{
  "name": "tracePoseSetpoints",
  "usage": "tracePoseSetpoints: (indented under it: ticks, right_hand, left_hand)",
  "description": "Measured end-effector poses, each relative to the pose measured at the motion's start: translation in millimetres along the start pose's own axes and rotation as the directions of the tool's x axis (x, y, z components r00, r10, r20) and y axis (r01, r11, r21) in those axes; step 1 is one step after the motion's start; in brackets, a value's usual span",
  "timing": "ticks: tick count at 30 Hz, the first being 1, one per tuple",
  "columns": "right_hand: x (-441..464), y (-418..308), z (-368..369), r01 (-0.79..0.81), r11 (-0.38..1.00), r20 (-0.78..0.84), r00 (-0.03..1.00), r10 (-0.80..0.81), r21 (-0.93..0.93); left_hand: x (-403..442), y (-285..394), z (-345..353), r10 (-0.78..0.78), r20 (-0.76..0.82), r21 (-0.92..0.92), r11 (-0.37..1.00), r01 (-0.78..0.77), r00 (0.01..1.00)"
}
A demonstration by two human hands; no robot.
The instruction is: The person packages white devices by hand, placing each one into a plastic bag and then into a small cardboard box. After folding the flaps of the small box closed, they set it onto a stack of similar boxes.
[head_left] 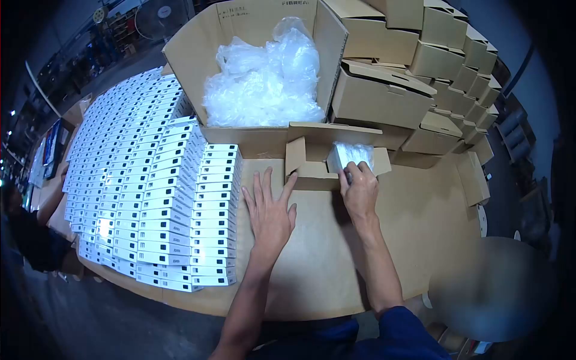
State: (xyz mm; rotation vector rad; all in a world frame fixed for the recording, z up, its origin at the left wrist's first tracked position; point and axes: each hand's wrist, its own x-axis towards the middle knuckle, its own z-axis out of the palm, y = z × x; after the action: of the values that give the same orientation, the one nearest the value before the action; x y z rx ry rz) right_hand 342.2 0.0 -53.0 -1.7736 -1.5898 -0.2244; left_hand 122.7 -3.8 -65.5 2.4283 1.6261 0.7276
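A small open cardboard carton [312,169] stands at the middle of the table, its flaps folded out. In its right part sits a white pack wrapped in clear plastic [353,155]. My right hand [362,191] reaches over the carton's front side with bent fingers closed on the near edge of that pack; the fingertips are partly hidden. My left hand [270,213] is spread flat over the table, holding nothing. Its index fingertip is at the carton's front left corner, and its thumb side faces the carton. Close to its left is a column of small white boxes [214,204].
A large cardboard box [183,51] full of clear plastic bags [264,84] stands behind the carton. Closed brown cartons [384,96] are stacked at the back right. Many rows of white boxes [129,162] cover the left side. Another person's arm [51,201] shows far left.
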Motion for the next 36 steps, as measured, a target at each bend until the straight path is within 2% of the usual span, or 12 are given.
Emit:
tracePoseSetpoints:
  ticks: [7, 12, 13, 15, 16, 19, 20, 21, 23, 27, 33, 36]
  right_hand:
    - [1, -10, -1, -0.091, 0.98, 0.069, 0.992, 0.104, -0.175]
    - [-16, -24, -15, -0.102, 0.98, 0.125, 0.984, 0.124, -0.174]
    - [-26, -31, -18, -0.125, 0.987, 0.166, 0.976, 0.14, -0.1]
    - [-50, -47, -22, -0.011, 0.998, -0.028, 1.0, 0.013, 0.059]
    - [-64, -54, -21, -0.035, 0.984, -0.018, 0.999, 0.039, 0.177]
    - [-99, -83, -20, -0.022, 0.927, 0.152, 0.988, -0.038, 0.375]
    - [-108, -98, -19, -0.075, 0.875, 0.234, 0.971, -0.045, 0.479]
    - [-114, -104, -14, -0.004, 0.844, 0.243, 0.958, -0.151, 0.537]
    - [-116, -123, -16, 0.161, 0.836, 0.317, 0.875, -0.367, 0.524]
    - [-118, -155, -13, 0.328, 0.765, 0.401, 0.701, -0.59, 0.554]
    - [-114, -175, -6, 0.535, 0.69, 0.46, 0.515, -0.724, 0.487]
    - [-118, -174, 2, 0.567, 0.684, 0.454, 0.512, -0.729, 0.459]
  left_hand:
    - [-2, -3, 1, 0.002, 0.007, 0.063, 0.998, -0.002, 1.0]
    - [-6, 6, -2, -0.019, -0.012, 0.012, 1.0, 0.019, 1.0]
    - [-12, 9, -6, 0.004, -0.029, -0.025, 1.0, -0.005, 1.0]
    - [-21, 13, -16, 0.05, -0.082, -0.095, 0.994, -0.058, 0.995]
    - [-29, 16, -23, 0.075, -0.194, -0.072, 0.993, -0.091, 0.978]
    - [-70, 10, -50, 0.075, -0.139, -0.228, 0.968, -0.105, 0.987]
    - [-81, 8, -63, 0.108, -0.246, -0.192, 0.969, -0.157, 0.963]
    - [-97, 3, -73, 0.108, -0.241, -0.189, 0.969, -0.156, 0.965]
    - [-126, -13, -89, 0.131, -0.234, -0.145, 0.975, -0.168, 0.963]
    - [-181, -46, -117, 0.156, -0.225, -0.075, 0.981, -0.177, 0.962]
    - [-220, -82, -128, 0.094, -0.1, -0.014, 0.995, -0.096, 0.99]
    - [-226, -90, -126, 0.138, -0.111, -0.016, 0.99, -0.141, 0.984]
